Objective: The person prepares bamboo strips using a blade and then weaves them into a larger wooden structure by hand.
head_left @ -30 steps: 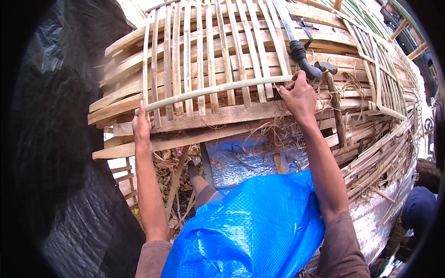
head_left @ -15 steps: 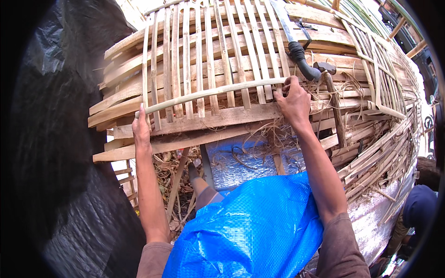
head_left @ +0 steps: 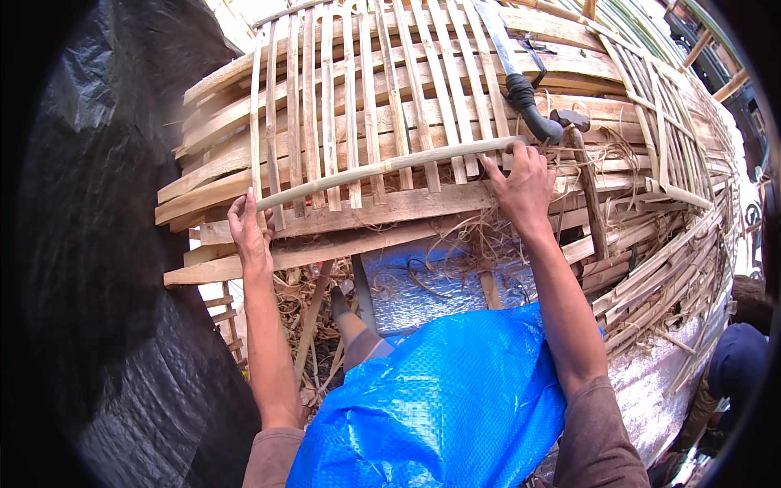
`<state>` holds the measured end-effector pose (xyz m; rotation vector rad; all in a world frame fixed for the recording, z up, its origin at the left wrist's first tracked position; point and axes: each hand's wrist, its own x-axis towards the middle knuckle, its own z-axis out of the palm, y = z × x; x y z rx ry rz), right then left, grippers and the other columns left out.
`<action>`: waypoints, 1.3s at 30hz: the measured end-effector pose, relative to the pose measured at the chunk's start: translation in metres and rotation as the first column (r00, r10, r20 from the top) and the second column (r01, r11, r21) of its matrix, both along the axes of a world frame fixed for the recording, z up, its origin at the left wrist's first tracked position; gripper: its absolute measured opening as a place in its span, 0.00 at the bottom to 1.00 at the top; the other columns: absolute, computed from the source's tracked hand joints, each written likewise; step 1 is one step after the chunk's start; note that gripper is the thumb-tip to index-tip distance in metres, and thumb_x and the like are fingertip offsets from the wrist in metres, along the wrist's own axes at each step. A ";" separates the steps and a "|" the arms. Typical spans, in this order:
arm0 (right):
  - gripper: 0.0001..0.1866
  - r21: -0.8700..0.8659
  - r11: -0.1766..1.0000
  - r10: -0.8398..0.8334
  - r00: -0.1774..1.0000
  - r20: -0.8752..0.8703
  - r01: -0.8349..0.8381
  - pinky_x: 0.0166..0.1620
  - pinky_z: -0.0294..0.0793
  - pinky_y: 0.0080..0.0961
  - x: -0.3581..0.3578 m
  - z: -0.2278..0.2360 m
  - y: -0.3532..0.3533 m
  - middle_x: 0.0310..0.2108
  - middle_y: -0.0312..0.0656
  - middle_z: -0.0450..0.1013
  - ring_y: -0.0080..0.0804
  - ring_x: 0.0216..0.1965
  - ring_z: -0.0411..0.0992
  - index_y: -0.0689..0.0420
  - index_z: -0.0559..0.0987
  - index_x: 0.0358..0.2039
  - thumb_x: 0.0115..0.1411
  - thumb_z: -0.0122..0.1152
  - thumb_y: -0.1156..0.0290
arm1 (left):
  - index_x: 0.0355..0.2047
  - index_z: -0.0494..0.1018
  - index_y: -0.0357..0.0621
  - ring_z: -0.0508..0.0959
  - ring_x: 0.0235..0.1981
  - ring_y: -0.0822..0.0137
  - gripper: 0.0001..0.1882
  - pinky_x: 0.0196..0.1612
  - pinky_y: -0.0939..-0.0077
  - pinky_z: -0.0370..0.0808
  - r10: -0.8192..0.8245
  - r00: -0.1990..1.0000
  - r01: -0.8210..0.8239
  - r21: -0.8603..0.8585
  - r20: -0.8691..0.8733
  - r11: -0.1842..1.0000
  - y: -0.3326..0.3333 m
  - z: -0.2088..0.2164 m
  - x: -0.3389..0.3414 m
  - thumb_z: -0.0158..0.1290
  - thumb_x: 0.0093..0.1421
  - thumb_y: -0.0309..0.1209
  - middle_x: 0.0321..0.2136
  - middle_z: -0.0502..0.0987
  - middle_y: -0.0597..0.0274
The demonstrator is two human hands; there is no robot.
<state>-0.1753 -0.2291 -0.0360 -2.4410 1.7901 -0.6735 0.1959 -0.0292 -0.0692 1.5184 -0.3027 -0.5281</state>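
Observation:
A pale bamboo strip [head_left: 382, 167] lies crosswise over the lower ends of several upright bamboo slats [head_left: 350, 106], which look like a lattice panel. My left hand [head_left: 254, 236] is closed at the strip's left end, its thumb up beside the outermost slat. At the other end, my right hand [head_left: 527, 191] grips the strip, index finger over the top and thumb below. Beneath the slats sits a stack of rough wooden boards [head_left: 325, 220].
A long blade with a black handle [head_left: 533, 110] and a hammer [head_left: 582, 134] lie just beyond my right hand. Bundled bamboo strips [head_left: 663, 268] spread to the right. Blue sheeting [head_left: 431, 390] covers my lap; black sheeting [head_left: 138, 268] hangs left. Another person [head_left: 736, 362] is at far right.
The bamboo strip has shifted slightly right, along with my right hand. My left hand's fingers have turned and curled in more at the strip's left end.

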 end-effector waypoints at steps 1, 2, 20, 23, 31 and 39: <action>0.25 0.010 1.000 -0.004 1.000 0.004 0.004 0.48 0.65 0.46 0.000 0.001 -0.001 0.41 0.49 0.75 0.44 0.46 0.72 0.61 0.75 0.46 0.57 0.66 0.55 | 0.51 0.65 0.47 0.75 0.36 0.72 0.27 0.36 0.77 0.74 -0.008 0.999 0.006 -0.042 -0.051 0.999 0.002 -0.002 0.001 0.59 0.61 0.49 0.36 0.74 0.68; 0.24 0.020 1.000 -0.008 1.000 0.008 0.008 0.48 0.65 0.46 0.000 0.001 -0.002 0.40 0.49 0.75 0.45 0.45 0.72 0.61 0.75 0.46 0.57 0.66 0.56 | 0.51 0.66 0.48 0.75 0.36 0.72 0.26 0.36 0.77 0.75 -0.018 0.995 0.009 -0.083 -0.101 0.996 0.006 -0.006 0.003 0.60 0.61 0.48 0.36 0.74 0.68; 0.16 -0.137 0.985 0.092 0.987 -0.129 -0.109 0.48 0.65 0.41 -0.008 -0.005 0.006 0.47 0.46 0.74 0.41 0.47 0.71 0.57 0.81 0.34 0.53 0.69 0.57 | 0.49 0.69 0.49 0.79 0.42 0.71 0.17 0.42 0.74 0.80 -0.204 0.943 0.151 -0.208 -0.261 0.966 0.019 -0.014 -0.001 0.59 0.62 0.33 0.43 0.77 0.67; 0.16 -0.103 0.989 0.086 0.983 -0.163 -0.103 0.47 0.66 0.41 -0.006 -0.001 0.006 0.47 0.46 0.75 0.40 0.46 0.71 0.58 0.81 0.33 0.53 0.69 0.58 | 0.49 0.68 0.50 0.79 0.40 0.71 0.18 0.40 0.75 0.80 -0.206 0.942 0.154 -0.204 -0.266 0.967 0.018 -0.009 -0.004 0.60 0.61 0.33 0.42 0.77 0.67; 0.16 -0.111 0.990 0.076 0.992 -0.103 -0.088 0.47 0.65 0.41 -0.004 -0.003 0.008 0.45 0.43 0.76 0.40 0.46 0.71 0.59 0.82 0.33 0.53 0.68 0.59 | 0.49 0.67 0.50 0.78 0.37 0.72 0.20 0.39 0.77 0.80 -0.211 0.940 0.156 -0.213 -0.267 0.965 0.017 -0.011 -0.004 0.62 0.59 0.33 0.40 0.77 0.66; 0.16 -0.103 0.993 0.048 0.998 -0.028 -0.050 0.48 0.64 0.41 -0.002 -0.003 0.009 0.44 0.43 0.76 0.41 0.46 0.70 0.59 0.82 0.32 0.49 0.71 0.60 | 0.48 0.67 0.51 0.77 0.37 0.73 0.20 0.38 0.77 0.79 -0.210 0.943 0.160 -0.198 -0.260 0.967 0.017 -0.010 -0.005 0.63 0.59 0.33 0.39 0.77 0.67</action>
